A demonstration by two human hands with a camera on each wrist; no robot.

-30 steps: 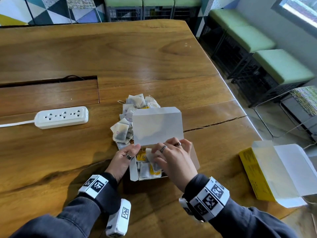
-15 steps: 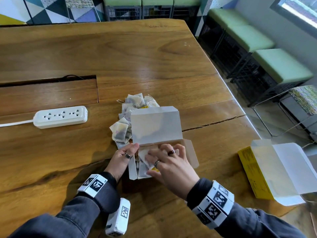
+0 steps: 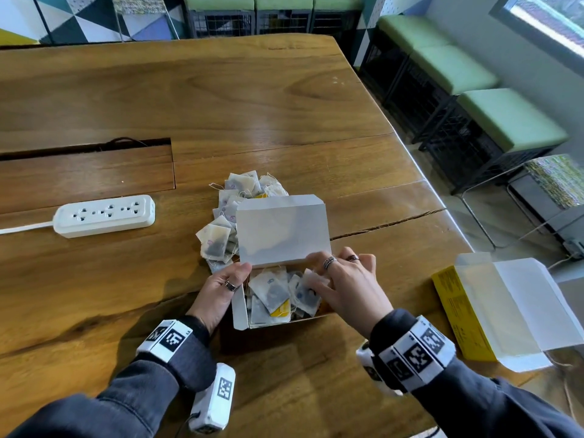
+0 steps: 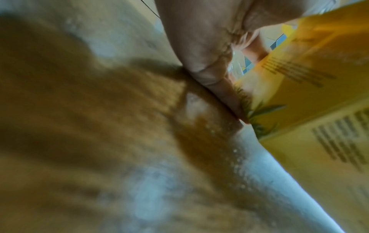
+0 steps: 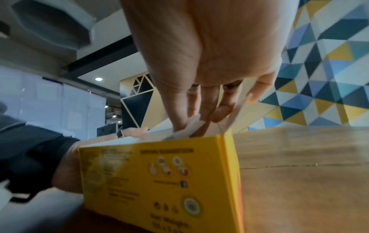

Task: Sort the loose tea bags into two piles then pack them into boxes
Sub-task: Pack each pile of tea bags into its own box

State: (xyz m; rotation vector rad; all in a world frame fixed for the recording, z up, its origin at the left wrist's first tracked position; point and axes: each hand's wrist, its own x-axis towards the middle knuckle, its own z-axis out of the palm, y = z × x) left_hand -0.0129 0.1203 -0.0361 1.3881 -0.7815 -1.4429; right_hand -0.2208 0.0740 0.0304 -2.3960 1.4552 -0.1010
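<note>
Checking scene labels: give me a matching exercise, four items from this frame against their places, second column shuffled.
Items:
1. power strip
2. loose tea bags
3. second yellow box
4. left hand

Places:
A. at the table's right edge, lid open
B. on the left side of the box being packed
C. piled behind that box's raised lid
D. left part of the table, cord running off left

Pairs: 1-D, 2-C, 3-A, 4-B
</note>
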